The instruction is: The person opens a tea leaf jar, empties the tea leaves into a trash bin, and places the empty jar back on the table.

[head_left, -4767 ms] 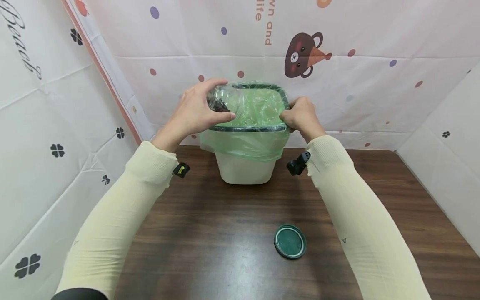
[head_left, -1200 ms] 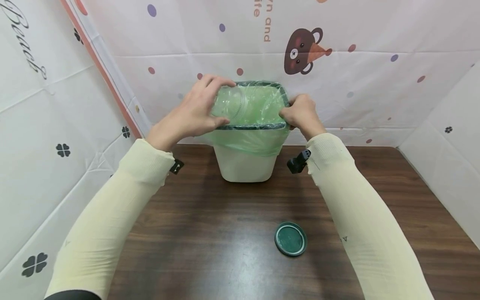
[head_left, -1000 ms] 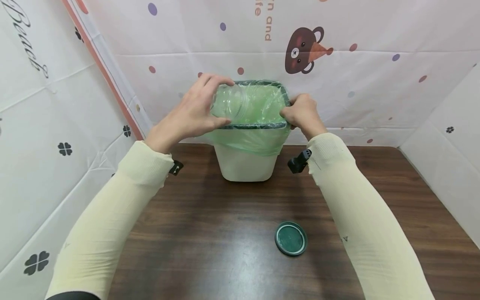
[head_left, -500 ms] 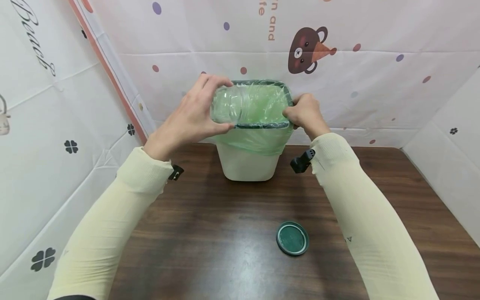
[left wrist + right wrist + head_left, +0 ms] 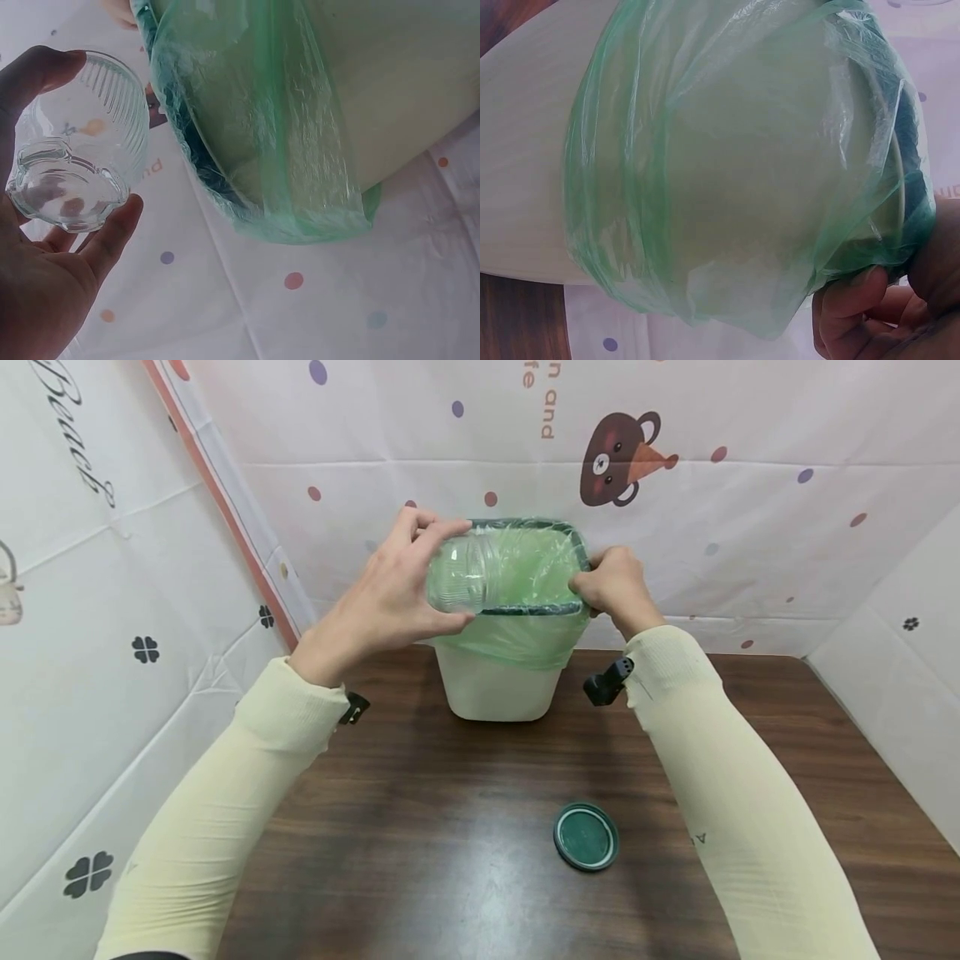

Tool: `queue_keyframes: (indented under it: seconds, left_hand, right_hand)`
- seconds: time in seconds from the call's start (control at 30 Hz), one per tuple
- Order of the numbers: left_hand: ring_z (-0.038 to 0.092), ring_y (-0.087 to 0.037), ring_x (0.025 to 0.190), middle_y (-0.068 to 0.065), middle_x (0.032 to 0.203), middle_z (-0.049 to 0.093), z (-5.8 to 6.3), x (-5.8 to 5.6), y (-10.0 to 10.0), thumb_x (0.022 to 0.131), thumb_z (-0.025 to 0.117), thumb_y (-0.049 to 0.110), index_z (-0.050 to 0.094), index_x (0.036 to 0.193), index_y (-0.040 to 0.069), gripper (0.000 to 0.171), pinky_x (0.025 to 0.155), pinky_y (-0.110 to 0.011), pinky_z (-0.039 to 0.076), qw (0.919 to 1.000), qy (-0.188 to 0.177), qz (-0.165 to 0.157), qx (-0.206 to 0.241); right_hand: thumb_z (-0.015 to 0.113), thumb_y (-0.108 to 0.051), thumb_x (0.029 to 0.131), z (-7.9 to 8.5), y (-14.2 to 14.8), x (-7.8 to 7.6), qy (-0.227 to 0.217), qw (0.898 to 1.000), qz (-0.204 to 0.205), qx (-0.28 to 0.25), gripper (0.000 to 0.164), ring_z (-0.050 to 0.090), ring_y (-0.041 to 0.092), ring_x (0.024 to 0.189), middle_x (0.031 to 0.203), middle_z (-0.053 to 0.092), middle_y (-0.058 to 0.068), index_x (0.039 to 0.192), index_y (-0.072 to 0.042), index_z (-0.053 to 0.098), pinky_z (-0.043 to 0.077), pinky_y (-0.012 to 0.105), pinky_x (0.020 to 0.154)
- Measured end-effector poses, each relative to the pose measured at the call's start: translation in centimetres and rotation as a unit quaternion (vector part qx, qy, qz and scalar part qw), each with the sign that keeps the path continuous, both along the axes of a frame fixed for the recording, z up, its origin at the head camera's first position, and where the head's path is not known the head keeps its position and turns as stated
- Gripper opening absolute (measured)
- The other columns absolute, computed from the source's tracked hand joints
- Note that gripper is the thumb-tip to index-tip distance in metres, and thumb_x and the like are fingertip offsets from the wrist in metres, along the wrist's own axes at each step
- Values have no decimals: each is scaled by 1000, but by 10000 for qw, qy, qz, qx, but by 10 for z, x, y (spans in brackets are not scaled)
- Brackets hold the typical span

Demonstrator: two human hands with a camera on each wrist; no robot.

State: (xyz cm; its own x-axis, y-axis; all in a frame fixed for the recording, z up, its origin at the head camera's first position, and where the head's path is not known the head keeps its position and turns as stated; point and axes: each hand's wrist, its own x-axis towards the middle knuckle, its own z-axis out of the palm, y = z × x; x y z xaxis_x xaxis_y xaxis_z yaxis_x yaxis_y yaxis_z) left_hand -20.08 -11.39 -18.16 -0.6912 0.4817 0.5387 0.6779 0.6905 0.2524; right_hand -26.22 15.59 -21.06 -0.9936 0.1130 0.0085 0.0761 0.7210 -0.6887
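My left hand (image 5: 386,585) holds a clear glass jar (image 5: 456,578) between thumb and fingers, tipped on its side over the left part of a bin. Its mouth points right, toward the bin's opening, and its glass looks clear inside. In the left wrist view the ribbed jar (image 5: 116,97) shows its lobed base. The off-white bin (image 5: 498,685) has a dark green rim and a thin green liner bag (image 5: 517,639) folded over it. My right hand (image 5: 617,587) grips the bin's right rim through the bag, fingers curled in the right wrist view.
A green jar lid (image 5: 587,837) with a pale ring lies inside up on the brown wooden table (image 5: 420,793), in front of the bin. Behind the bin hangs a white printed cloth (image 5: 360,435), with another at the left (image 5: 75,610).
Dark bits lay in the jar in the oldest frame; none show in it now. The jar has since tilted further over the bin. My right hand keeps its grip on the rim.
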Motion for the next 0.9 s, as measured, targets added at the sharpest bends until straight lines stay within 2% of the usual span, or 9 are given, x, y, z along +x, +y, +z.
queue_keyframes:
  seconds: [0.2,0.33,0.43,0.6,0.9]
  left_hand:
    - [45,-17,88,-3,119,35,-1,2,1,62,80,37,41,136,26,84,81,-36,44,10000,45,-14,39]
    - [43,-16,90,-3,114,37,-3,3,1,62,79,39,44,133,23,81,77,-35,43,9998,172,-95,97]
    - [42,-14,94,-1,112,41,-6,4,0,60,79,40,46,130,19,80,77,-34,43,9991,331,-198,198]
    - [44,-12,96,3,113,49,-11,7,-1,59,79,42,47,128,17,80,78,-34,44,9983,348,-286,360]
    - [46,-10,93,3,111,51,-21,9,-4,58,79,45,48,123,14,79,76,-32,45,9969,451,-425,493]
  right_hand:
    - [50,-13,81,0,0,-1,-39,10000,-24,-21,27,57,14,58,109,52,16,103,-2,61,51,26,53]
    - [51,-14,81,0,1,-3,-81,9999,-58,-10,31,58,14,59,113,52,17,108,-2,61,51,26,54]
    - [52,-15,81,-1,0,-4,-94,9999,-87,-7,32,58,14,59,112,52,17,109,-2,61,51,27,54]
    - [52,-14,81,-1,0,-5,-39,9999,-102,-52,30,57,14,57,109,52,17,106,-1,61,51,24,51]
    - [52,-13,80,-4,-1,-5,38,9997,-114,-193,31,56,13,56,109,53,16,107,-1,62,50,23,50]
